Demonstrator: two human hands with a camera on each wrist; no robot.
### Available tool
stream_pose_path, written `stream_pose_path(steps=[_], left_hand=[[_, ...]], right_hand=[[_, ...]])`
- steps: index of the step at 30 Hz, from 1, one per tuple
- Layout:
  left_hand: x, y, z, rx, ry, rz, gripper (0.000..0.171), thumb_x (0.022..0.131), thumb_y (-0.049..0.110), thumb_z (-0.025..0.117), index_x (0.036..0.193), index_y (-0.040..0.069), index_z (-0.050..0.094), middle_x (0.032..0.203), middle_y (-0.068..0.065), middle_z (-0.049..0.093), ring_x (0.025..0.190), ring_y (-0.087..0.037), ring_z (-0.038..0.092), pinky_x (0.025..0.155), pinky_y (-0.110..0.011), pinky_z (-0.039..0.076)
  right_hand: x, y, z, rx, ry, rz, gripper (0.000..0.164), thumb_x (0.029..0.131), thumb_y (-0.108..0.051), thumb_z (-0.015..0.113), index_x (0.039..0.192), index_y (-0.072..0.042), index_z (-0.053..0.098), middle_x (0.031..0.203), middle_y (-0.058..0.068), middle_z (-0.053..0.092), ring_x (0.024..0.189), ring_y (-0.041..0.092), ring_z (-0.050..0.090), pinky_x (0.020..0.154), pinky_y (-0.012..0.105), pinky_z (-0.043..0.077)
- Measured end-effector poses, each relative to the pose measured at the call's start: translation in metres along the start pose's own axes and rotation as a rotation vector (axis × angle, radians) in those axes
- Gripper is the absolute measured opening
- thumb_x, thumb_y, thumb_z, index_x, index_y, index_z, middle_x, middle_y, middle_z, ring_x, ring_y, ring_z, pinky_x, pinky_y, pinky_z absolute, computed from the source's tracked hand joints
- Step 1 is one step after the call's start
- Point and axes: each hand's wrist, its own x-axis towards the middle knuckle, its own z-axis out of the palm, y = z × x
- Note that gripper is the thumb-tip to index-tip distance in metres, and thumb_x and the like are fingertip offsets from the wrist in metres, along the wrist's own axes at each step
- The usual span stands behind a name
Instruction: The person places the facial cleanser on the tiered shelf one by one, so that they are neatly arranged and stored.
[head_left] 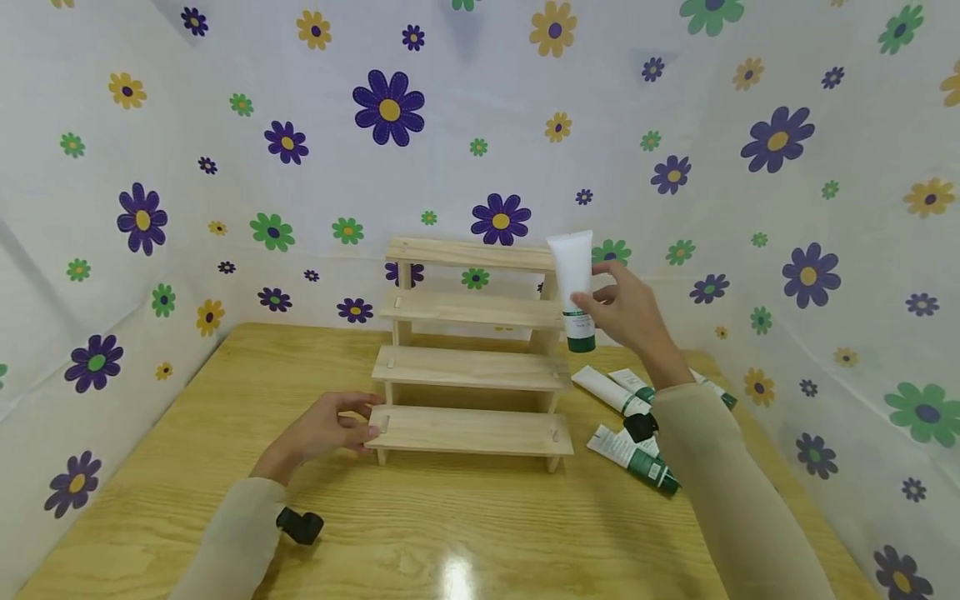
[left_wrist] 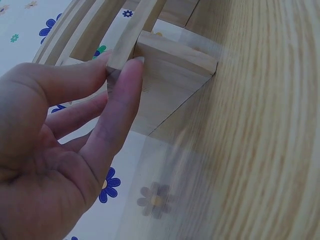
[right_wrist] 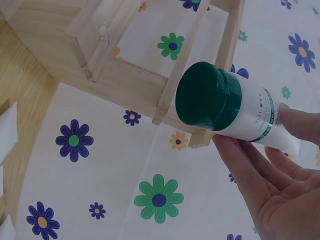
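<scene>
At the upper right end of the wooden step rack (head_left: 472, 367), a white tube (head_left: 572, 275) is up in the air, clear of the table (head_left: 390, 533); whether it touches the rack, can't tell. Right hand (head_left: 630, 308) holds it, thumb on one side, fingers on the other, a narrow pinch around the lower-middle of the body, above the cap (right_wrist: 202, 95). Left hand (head_left: 326, 427) pinches the left end of the lowest step between thumb and fingers.

Handling: probably light, body likely soft and squeezable, cap likely stiff. Smooth surface, may slip a little if gripped loosely; not likely fragile, though a hard squeeze could dent it. Best hold is likely the lower body just above the cap, where it looks rounder and firmer; the flat end looks thin and bendy. Standing on its cap, it would probably be top-heavy.

Looks: white body, wide flat sealed end up, tapering to a dark green round cap at the bottom; slight tilt. Green band and small print near the cap, print too small to read. Similar white-and-green tubes (head_left: 603, 390) lie on the table right of the rack, partly behind the right sleeve (head_left: 720, 467).
</scene>
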Motion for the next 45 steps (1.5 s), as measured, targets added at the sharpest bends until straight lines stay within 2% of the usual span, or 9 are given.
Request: stream_pose_path(steps=[10, 15, 19, 30, 35, 41, 45], left_hand=[[0.002, -0.003, -0.001, 0.007, -0.003, 0.015, 0.059, 0.097, 0.014, 0.074, 0.145, -0.009, 0.048, 0.123, -0.031, 0.059, 0.096, -0.024, 0.073, 0.077, -0.037, 0.066], [0.003, -0.006, -0.001, 0.014, 0.000, 0.022, 0.061, 0.097, 0.017, 0.074, 0.145, -0.008, 0.049, 0.123, -0.030, 0.059, 0.097, -0.024, 0.073, 0.077, -0.037, 0.066], [0.004, -0.007, -0.001, 0.007, -0.002, 0.028, 0.061, 0.096, 0.017, 0.075, 0.145, -0.009, 0.048, 0.123, -0.031, 0.059, 0.097, -0.023, 0.073, 0.077, -0.038, 0.066], [0.001, -0.003, 0.000, 0.009, 0.002, 0.014, 0.063, 0.096, 0.016, 0.074, 0.147, -0.009, 0.047, 0.124, -0.031, 0.059, 0.098, -0.025, 0.073, 0.078, -0.037, 0.066], [-0.003, -0.004, 0.002, 0.004, 0.003, 0.013, 0.061, 0.097, 0.015, 0.073, 0.146, -0.009, 0.047, 0.126, -0.032, 0.058, 0.097, -0.024, 0.073, 0.077, -0.036, 0.066], [-0.003, -0.006, 0.003, 0.010, -0.006, 0.029, 0.060, 0.098, 0.016, 0.072, 0.146, -0.009, 0.047, 0.126, -0.032, 0.058, 0.094, -0.020, 0.073, 0.077, -0.037, 0.066], [-0.001, -0.005, 0.003, 0.013, 0.010, 0.004, 0.059, 0.097, 0.017, 0.073, 0.146, -0.006, 0.049, 0.125, -0.029, 0.059, 0.093, -0.019, 0.074, 0.077, -0.037, 0.066]], right_hand=[[0.019, -0.016, 0.009, 0.069, 0.052, -0.029, 0.059, 0.102, -0.026, 0.066, 0.150, -0.003, 0.040, 0.133, 0.030, 0.064, 0.119, 0.045, 0.067, 0.099, 0.059, 0.057], [0.029, -0.022, 0.017, 0.131, 0.076, -0.057, 0.058, 0.102, -0.025, 0.066, 0.150, -0.005, 0.041, 0.133, 0.029, 0.065, 0.118, 0.043, 0.068, 0.098, 0.056, 0.059], [0.035, -0.029, 0.023, 0.156, 0.102, -0.048, 0.057, 0.102, -0.026, 0.066, 0.150, -0.007, 0.041, 0.133, 0.027, 0.066, 0.118, 0.041, 0.068, 0.098, 0.054, 0.059], [0.051, -0.045, 0.036, 0.297, 0.157, -0.077, 0.054, 0.101, -0.024, 0.067, 0.148, -0.009, 0.044, 0.129, 0.024, 0.069, 0.110, 0.037, 0.070, 0.098, 0.051, 0.058], [0.059, -0.052, 0.044, 0.364, 0.176, -0.110, 0.053, 0.101, -0.023, 0.068, 0.146, -0.009, 0.044, 0.125, 0.023, 0.071, 0.103, 0.035, 0.071, 0.093, 0.048, 0.060], [0.073, -0.061, 0.055, 0.416, 0.221, -0.139, 0.049, 0.100, -0.020, 0.068, 0.143, -0.009, 0.046, 0.120, 0.022, 0.073, 0.098, 0.034, 0.072, 0.088, 0.044, 0.060], [0.083, -0.072, 0.063, 0.417, 0.247, -0.179, 0.048, 0.100, -0.019, 0.069, 0.142, -0.008, 0.047, 0.121, 0.022, 0.073, 0.101, 0.033, 0.073, 0.092, 0.045, 0.061]])
